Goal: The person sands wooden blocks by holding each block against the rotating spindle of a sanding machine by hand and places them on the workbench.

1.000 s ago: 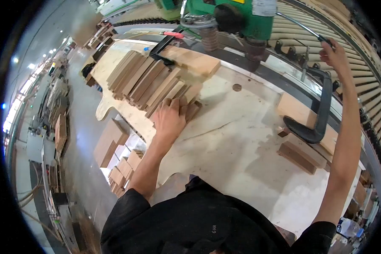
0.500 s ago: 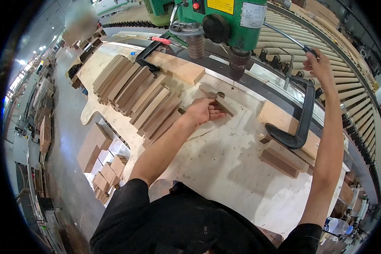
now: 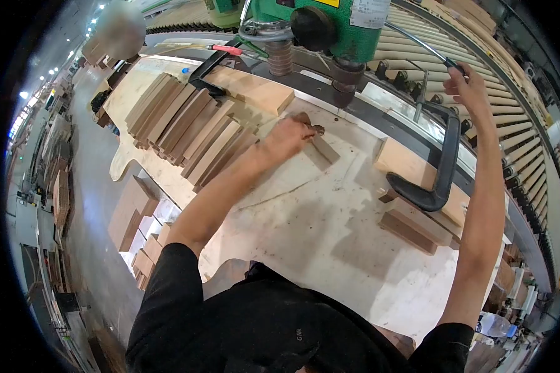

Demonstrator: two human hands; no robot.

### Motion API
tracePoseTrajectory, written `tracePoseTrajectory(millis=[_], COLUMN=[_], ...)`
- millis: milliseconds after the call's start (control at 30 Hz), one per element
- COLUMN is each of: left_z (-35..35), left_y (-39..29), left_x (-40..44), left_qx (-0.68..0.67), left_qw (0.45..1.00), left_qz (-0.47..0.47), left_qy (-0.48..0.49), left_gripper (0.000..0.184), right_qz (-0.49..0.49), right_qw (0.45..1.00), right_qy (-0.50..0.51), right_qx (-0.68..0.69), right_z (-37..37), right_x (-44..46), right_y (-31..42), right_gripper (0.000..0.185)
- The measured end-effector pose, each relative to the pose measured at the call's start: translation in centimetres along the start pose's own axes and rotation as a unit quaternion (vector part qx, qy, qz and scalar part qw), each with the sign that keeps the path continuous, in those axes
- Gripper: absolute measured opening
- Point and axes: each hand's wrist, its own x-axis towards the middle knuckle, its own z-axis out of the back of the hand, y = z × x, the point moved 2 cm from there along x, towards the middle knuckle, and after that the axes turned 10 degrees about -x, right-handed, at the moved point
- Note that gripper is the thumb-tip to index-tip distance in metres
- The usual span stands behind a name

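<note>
My left hand (image 3: 289,138) is closed at the far left end of a short wooden block (image 3: 323,154), its fingers curled and a little blurred. The block lies on the pale work board (image 3: 292,217), near a dark hole. Raised at the right, my right hand (image 3: 468,90) is wrapped round the dark grip of a long metal lever (image 3: 417,45). That lever runs to the green drill press (image 3: 361,37), whose head hangs over the board's far edge. Left of my left hand stands a row of thin wooden strips (image 3: 186,121).
Black clamps (image 3: 438,180) (image 3: 208,74) hold wooden fence blocks (image 3: 249,90) along the far edge. More strips (image 3: 414,227) lie by the right clamp. A roller conveyor (image 3: 510,130) runs behind. Blocks (image 3: 134,211) are stacked at the lower left. A water bottle (image 3: 494,326) is at the lower right.
My left hand has moved up and left along the block, and its outstretched fingers have curled in. My right hand has stayed on the lever. The view has shifted slightly.
</note>
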Motion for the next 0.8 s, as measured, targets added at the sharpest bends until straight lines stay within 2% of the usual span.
tracePoseTrajectory(millis=[67,100,167,300,400,500,600,700,800], left_z=[0.4,0.4,0.5,-1.0,-1.0,-0.3,0.6,1.3,0.9], left_y=[1.4,2.3,3.3,5.4,4.9,5.2,3.1,3.8,5.9], left_x=[0.5,0.7,1.7,3.9,5.5,5.2,5.5,6.7,7.4], left_qx=[-0.009,-0.027,0.001,0.048,0.095,0.154,0.210,0.243,0.200], left_qw=[1.000,0.996,0.995,0.990,0.988,0.980,0.963,0.953,0.975], left_qz=[-0.017,-0.063,-0.060,-0.038,0.019,-0.043,-0.055,-0.115,-0.098], left_qy=[-0.012,-0.058,-0.081,-0.126,-0.118,-0.122,-0.161,-0.139,-0.011], left_gripper=[0.027,0.026,0.024,0.021,0.015,0.022,0.034,0.055,0.057], right_qz=[-0.003,0.002,0.012,0.010,0.007,0.028,0.053,0.067,0.098], right_qw=[1.000,1.000,1.000,1.000,1.000,0.999,0.997,0.988,0.974], right_qy=[-0.005,-0.004,-0.003,-0.021,-0.003,0.017,0.014,0.032,0.081], right_qx=[-0.004,-0.005,-0.007,-0.020,-0.026,-0.026,-0.046,-0.136,-0.188], right_z=[-0.1,-0.1,-0.1,-0.2,-0.3,-1.3,-4.1,-7.5,-11.2], right_x=[0.3,0.4,0.3,-0.1,0.0,1.0,1.6,2.5,4.8], right_y=[-0.1,-0.1,-0.3,0.2,0.1,-2.1,-3.6,-4.8,-5.4], right_gripper=[0.057,0.057,0.057,0.055,0.055,0.049,0.049,0.052,0.051])
